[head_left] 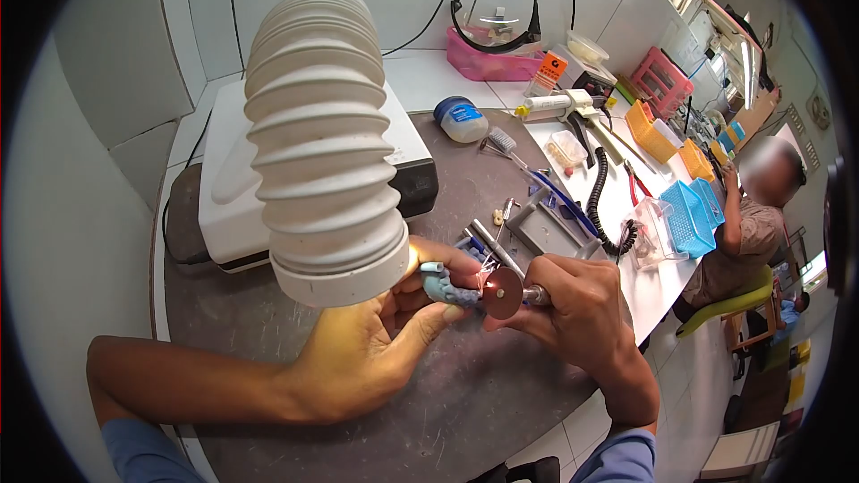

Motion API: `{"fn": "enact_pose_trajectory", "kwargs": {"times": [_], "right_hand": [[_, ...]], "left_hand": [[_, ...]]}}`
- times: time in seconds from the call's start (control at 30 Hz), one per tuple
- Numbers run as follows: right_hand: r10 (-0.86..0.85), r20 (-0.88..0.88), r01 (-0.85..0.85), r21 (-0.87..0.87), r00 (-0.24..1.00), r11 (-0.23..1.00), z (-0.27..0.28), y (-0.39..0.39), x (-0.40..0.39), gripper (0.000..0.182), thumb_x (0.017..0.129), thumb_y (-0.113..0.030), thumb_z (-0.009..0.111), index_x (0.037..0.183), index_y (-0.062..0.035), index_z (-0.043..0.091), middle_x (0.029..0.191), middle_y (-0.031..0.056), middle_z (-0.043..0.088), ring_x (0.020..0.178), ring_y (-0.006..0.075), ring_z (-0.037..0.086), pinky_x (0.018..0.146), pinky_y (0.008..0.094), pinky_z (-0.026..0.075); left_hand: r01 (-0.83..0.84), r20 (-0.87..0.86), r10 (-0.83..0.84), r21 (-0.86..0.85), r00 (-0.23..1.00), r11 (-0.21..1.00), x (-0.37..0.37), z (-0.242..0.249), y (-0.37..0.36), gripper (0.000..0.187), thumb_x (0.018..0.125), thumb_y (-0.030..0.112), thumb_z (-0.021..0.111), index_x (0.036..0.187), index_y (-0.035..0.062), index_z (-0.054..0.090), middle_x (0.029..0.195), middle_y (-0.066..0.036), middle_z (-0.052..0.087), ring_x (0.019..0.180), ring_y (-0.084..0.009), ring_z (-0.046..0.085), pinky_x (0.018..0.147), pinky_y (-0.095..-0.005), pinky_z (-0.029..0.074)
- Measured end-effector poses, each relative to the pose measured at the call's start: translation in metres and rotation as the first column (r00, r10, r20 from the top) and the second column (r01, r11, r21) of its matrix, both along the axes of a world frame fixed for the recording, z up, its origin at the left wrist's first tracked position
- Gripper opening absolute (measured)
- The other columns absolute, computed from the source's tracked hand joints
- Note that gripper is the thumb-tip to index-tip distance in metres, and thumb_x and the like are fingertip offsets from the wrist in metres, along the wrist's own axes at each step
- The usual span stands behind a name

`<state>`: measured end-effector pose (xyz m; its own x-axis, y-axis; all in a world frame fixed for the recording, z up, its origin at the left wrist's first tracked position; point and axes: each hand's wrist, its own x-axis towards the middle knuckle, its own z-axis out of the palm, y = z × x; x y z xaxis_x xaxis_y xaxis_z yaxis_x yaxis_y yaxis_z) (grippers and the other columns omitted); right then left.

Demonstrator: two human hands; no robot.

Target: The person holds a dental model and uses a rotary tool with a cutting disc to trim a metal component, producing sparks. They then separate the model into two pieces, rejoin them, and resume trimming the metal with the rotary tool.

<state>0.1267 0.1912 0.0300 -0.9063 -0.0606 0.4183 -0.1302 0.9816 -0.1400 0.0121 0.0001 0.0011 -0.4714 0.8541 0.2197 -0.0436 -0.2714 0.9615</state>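
My left hand [353, 358] pinches a small blue-grey dental piece [439, 286] between thumb and fingers, under the mouth of a ribbed white suction hose [322, 139]. My right hand [582, 309] is wrapped round a metal rotary handpiece [536, 295]. On its end a reddish-brown cutting disc [503, 302] faces me, its left edge right at the dental piece. A bright orange spot glows where the two meet. The thumbs of both hands come close together below the disc. Part of the handpiece is hidden in my right fist.
Behind my hands lie a grey tray [544, 231], a brush [503, 141] and a blue-lidded jar [462, 119]. A white machine [228, 179] stands under the hose. Farther right are a coiled black cable [598, 197], blue baskets [687, 215] and a seated person [747, 224].
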Motion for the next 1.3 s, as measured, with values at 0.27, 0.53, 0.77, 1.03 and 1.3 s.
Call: {"fn": "enact_pose_trajectory", "kwargs": {"times": [0.27,0.53,0.77,1.03,1.3], "right_hand": [[-0.003,0.008,0.003,0.009,1.000,1.000,0.0006,0.0003,0.0002,0.049,0.069,-0.049,0.078,0.064,-0.0091,0.050,0.056,0.0042,0.056,0.045,0.0186,0.056,0.043,0.0315,0.043],[0.009,-0.001,-0.009,0.013,1.000,1.000,0.0011,0.0002,0.0002,0.049,0.069,-0.049,0.078,0.064,-0.0087,0.050,0.056,0.0040,0.055,0.044,0.0174,0.055,0.042,0.0309,0.041],[-0.002,-0.003,0.002,0.014,1.000,1.000,-0.0004,0.0014,-0.0001,0.050,0.069,-0.048,0.079,0.063,-0.0088,0.049,0.054,0.0033,0.053,0.042,0.0170,0.052,0.041,0.0308,0.039],[-0.033,-0.046,0.032,-0.027,0.998,0.999,-0.0012,0.0001,0.0007,0.049,0.070,-0.047,0.079,0.063,-0.0085,0.050,0.054,0.0028,0.053,0.041,0.0157,0.051,0.039,0.0304,0.038],[-0.096,-0.043,0.095,-0.029,0.994,0.995,-0.0004,0.0009,0.0024,0.044,0.078,-0.042,0.075,0.064,-0.0085,0.051,0.055,0.0039,0.054,0.041,0.0172,0.052,0.038,0.0319,0.036]], "left_hand": [[0.011,-0.012,-0.011,-0.001,1.000,1.000,-0.0002,0.0009,0.0000,0.028,0.093,-0.006,0.051,0.119,-0.0018,0.045,0.118,-0.011,0.052,0.112,-0.0147,0.055,0.098,-0.0298,0.045],[0.000,0.000,0.000,-0.008,1.000,1.000,0.0008,0.0021,-0.0002,0.028,0.092,-0.007,0.051,0.119,-0.0018,0.045,0.117,-0.011,0.054,0.111,-0.0147,0.056,0.099,-0.0297,0.044],[-0.018,-0.030,0.019,0.015,0.999,1.000,0.0010,0.0003,0.0003,0.028,0.093,-0.006,0.052,0.119,-0.0016,0.046,0.116,-0.010,0.054,0.111,-0.0149,0.056,0.098,-0.0299,0.045],[0.009,0.190,0.020,-0.149,0.981,0.989,0.0000,0.0029,-0.0030,0.029,0.094,-0.002,0.053,0.120,0.0011,0.040,0.126,-0.018,0.055,0.111,-0.0144,0.059,0.092,-0.0226,0.050],[0.040,0.181,-0.037,-0.013,0.983,0.999,0.0005,0.0022,-0.0003,0.023,0.090,-0.005,0.058,0.101,0.0074,0.042,0.129,-0.018,0.052,0.118,-0.0187,0.055,0.092,-0.0273,0.054]]}}
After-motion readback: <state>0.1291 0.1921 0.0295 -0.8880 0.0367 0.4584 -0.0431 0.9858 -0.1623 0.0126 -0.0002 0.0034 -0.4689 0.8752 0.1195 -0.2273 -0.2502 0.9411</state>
